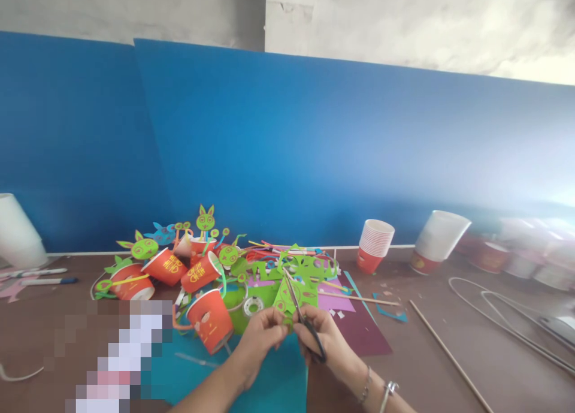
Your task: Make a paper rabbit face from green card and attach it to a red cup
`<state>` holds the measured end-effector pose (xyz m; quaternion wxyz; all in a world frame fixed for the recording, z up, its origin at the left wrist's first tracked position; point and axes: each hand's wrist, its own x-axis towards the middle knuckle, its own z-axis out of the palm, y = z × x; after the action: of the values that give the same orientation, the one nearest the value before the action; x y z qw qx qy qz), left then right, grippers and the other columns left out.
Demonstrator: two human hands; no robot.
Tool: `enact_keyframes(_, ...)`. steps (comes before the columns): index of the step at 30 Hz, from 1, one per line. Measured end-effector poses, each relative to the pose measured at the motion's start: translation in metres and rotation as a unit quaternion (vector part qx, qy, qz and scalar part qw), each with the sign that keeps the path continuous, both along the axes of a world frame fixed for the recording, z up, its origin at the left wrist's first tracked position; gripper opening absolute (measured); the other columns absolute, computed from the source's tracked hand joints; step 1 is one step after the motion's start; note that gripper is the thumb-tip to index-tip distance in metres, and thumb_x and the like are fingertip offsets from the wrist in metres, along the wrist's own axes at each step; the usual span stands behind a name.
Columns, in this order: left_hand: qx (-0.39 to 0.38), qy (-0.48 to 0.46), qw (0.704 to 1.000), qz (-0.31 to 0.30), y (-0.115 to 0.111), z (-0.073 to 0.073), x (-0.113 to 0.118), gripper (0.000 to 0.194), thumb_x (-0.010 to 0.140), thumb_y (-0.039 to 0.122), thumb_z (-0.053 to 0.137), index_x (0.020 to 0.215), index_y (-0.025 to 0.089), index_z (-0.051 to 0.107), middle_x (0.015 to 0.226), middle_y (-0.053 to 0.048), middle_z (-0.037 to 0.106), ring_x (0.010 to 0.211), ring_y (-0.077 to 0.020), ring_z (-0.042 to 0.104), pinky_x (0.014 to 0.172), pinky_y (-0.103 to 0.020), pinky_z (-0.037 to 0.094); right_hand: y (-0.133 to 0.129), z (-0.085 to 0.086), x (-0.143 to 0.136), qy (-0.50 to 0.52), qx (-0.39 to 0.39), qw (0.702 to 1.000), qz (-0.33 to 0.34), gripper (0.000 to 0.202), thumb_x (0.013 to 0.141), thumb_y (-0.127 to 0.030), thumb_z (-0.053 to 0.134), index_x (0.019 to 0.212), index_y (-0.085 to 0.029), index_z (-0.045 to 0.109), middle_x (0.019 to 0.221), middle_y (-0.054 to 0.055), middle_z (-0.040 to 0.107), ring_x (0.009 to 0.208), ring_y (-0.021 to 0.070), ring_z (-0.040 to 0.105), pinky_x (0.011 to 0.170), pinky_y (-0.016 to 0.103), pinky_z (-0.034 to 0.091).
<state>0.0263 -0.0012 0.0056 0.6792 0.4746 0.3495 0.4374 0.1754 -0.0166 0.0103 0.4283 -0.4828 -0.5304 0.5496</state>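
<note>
My right hand (317,335) is closed round the black handles of a pair of scissors (294,296), whose blades point up and away over green paper. Just left of it, my left hand (265,335) pinches the lower edge of a green paper piece (294,296) with drawn shapes on it. The two hands are close together above a teal sheet (265,377). A roll of tape (253,306) lies just beyond my left hand. Left of that hand, a red cup (211,322) with a paper face leans over.
Red cups with green rabbit faces (205,219) cluster at the left. Cut green scraps (309,265) and straws lie behind the hands. Stacked cups (376,239) and larger white cups (442,236) stand right, near a wooden stick (449,353) and a cable (498,308).
</note>
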Motion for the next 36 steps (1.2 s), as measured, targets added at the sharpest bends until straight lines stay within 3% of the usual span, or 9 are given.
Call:
enact_keyframes(12,-0.017,-0.009,1.0,0.016,-0.002,-0.005,0.003,0.03,0.063,0.039,0.072,0.064,0.017,0.051,0.051,0.006,0.045,0.049,-0.0076,0.036,0.049,-0.022,0.026,0.003,-0.01,-0.004,0.023,0.006,1.0,-0.017,0.036,0.065,-0.047,0.07,0.072,-0.019,0.048,0.036,-0.008,0.051,0.027,0.0069,0.041,0.029,0.016,0.032)
enact_keyframes(18,-0.014,-0.048,0.996,0.08,-0.001,-0.002,0.0,0.025,0.067,0.034,0.066,0.059,0.017,0.049,0.052,0.006,0.044,0.051,-0.0083,0.036,0.052,-0.022,0.029,-0.006,-0.001,-0.008,0.012,0.013,0.999,0.05,0.034,0.068,-0.046,0.069,0.074,-0.018,0.051,0.048,-0.005,0.055,0.041,0.0084,0.05,0.038,0.017,0.038)
enact_keyframes(24,-0.031,-0.097,0.992,0.076,0.0,-0.003,0.001,0.025,0.068,0.031,0.065,0.059,0.019,0.045,0.052,0.006,0.044,0.051,-0.009,0.039,0.052,-0.022,0.029,-0.009,-0.002,-0.012,-0.004,0.017,0.997,0.079,0.033,0.07,-0.045,0.067,0.077,-0.018,0.05,0.052,-0.004,0.055,0.044,0.0091,0.051,0.038,0.017,0.036)
enact_keyframes(36,-0.057,-0.115,0.989,0.074,-0.003,0.0,0.002,0.026,0.064,0.03,0.068,0.058,0.019,0.046,0.052,0.006,0.045,0.051,-0.0085,0.039,0.051,-0.022,0.032,-0.009,-0.002,-0.01,-0.026,0.013,0.997,0.075,0.027,0.071,-0.039,0.065,0.075,-0.017,0.05,0.051,-0.004,0.055,0.042,0.009,0.051,0.038,0.017,0.035)
